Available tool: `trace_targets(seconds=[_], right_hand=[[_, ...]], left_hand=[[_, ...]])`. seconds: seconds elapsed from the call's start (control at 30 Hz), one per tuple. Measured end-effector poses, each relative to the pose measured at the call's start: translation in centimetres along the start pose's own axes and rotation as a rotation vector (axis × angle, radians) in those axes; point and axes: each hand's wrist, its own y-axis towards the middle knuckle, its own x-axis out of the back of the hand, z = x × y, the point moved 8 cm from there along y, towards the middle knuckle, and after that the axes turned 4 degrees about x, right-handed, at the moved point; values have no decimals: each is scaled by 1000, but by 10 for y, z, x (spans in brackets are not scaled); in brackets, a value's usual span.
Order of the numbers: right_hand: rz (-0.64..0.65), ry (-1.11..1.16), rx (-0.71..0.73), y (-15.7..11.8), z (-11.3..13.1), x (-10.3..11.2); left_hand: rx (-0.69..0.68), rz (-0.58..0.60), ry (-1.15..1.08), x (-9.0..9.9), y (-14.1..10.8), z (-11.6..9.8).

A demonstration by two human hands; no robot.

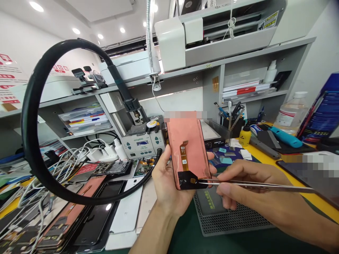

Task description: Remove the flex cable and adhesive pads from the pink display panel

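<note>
Held upright in my left hand (169, 190) is a phone screen (189, 148), its copper-pink back turned toward me. An orange flex cable (184, 157) runs down its middle to a black patch (185, 180) at the lower end. My left thumb lies along the left edge, with fingertips showing at the right edge. My right hand (238, 185) pinches a pair of metal tweezers (254, 185) between thumb and fingers. The tweezer tips reach the black patch near a small gold square; whether they touch it, I cannot tell.
A grey perforated mat (212, 225) lies beneath my hands on the green bench. Left are several phone parts, a white phone back (127, 204) and tangled white cables (69, 155). A thick black hose (26, 120) loops before a control box (143, 144). Bottles (292, 113) stand right.
</note>
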Motion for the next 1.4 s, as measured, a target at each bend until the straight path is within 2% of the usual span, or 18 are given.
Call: trace_targets(seconds=[0.23, 1.4], right_hand=[[6, -6, -36, 1, -1, -3], [24, 48, 10, 1, 1, -2]], left_hand=[[7, 10, 15, -1, 0, 0], [-10, 16, 108, -6, -2, 1]])
